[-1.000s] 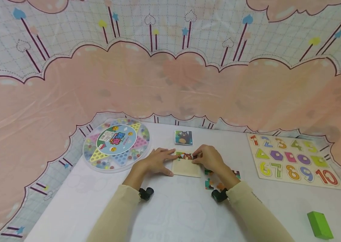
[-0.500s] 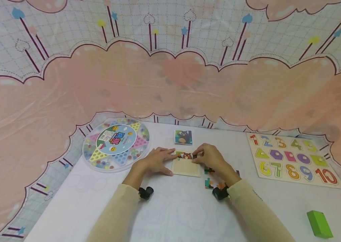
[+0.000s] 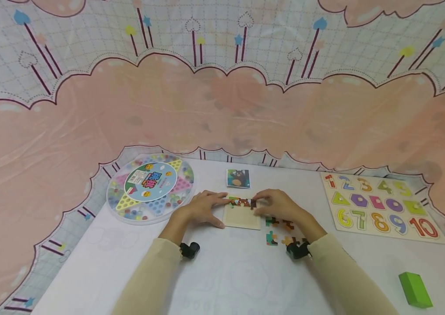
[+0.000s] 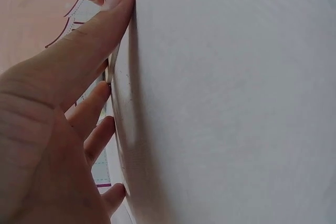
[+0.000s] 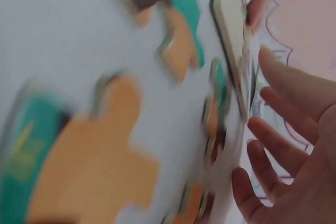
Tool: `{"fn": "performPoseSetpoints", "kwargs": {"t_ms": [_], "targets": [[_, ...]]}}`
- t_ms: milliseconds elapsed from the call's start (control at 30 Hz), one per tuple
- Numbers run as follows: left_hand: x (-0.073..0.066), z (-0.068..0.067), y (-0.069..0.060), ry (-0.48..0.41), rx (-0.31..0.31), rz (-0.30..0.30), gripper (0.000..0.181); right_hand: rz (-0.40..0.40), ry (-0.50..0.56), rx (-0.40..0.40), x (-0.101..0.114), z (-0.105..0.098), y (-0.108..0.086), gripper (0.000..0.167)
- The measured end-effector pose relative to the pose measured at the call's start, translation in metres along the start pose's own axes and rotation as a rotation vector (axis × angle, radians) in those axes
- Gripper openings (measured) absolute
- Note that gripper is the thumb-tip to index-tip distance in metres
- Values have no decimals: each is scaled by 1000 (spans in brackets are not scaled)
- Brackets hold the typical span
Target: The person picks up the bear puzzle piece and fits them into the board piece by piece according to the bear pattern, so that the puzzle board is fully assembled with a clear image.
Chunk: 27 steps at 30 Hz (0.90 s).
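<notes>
Behind your white table (image 3: 214, 280) stands a pink cloud-patterned backdrop (image 3: 167, 105). To your right lies the wooden number-and-shape board (image 3: 368, 211), and to your left the round Chinese checkers set (image 3: 150, 181). Your left hand (image 3: 203, 209) isn't gripping: its fingers are extended, the thumb against the jigsaw tray's edge. Your right hand (image 3: 279, 205) is loose and holds nothing, its fingertips at the tray's right side. The wooden jigsaw tray (image 3: 242, 218) lies flat between your hands, fitted pieces (image 3: 242, 202) with a bear's face along its far edge. The green block (image 3: 415, 289) sits at near right, the bear picture card (image 3: 238, 178) just beyond the tray, and loose jigsaw pieces (image 3: 271, 238) by your right wrist
</notes>
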<state>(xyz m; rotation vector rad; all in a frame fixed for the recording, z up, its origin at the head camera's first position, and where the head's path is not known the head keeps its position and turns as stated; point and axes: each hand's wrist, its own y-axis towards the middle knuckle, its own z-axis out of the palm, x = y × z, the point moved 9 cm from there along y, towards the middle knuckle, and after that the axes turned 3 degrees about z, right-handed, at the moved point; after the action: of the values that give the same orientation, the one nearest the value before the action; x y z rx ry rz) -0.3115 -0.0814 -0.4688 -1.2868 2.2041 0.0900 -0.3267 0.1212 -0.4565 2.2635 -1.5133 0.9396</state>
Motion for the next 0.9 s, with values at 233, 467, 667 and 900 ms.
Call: {"fn": "performPoseSetpoints", "kwargs": {"t_ms": [233,467,667,900], "targets": [[-1,-1,-2,-28,-11,7,83,-13,-15,-22,-10,-12,-18,61],[-2,-1,-3,-39,-20,13,83,-44,25,-31,-21,-19,-35,67],[-2,-1,-2,-38,-15,14,84,-60,97,-5,-28,-16,-43,56],[0,0,-1,-32,-15,14,85,-21,105,32,-36,-9,-47,40]]}}
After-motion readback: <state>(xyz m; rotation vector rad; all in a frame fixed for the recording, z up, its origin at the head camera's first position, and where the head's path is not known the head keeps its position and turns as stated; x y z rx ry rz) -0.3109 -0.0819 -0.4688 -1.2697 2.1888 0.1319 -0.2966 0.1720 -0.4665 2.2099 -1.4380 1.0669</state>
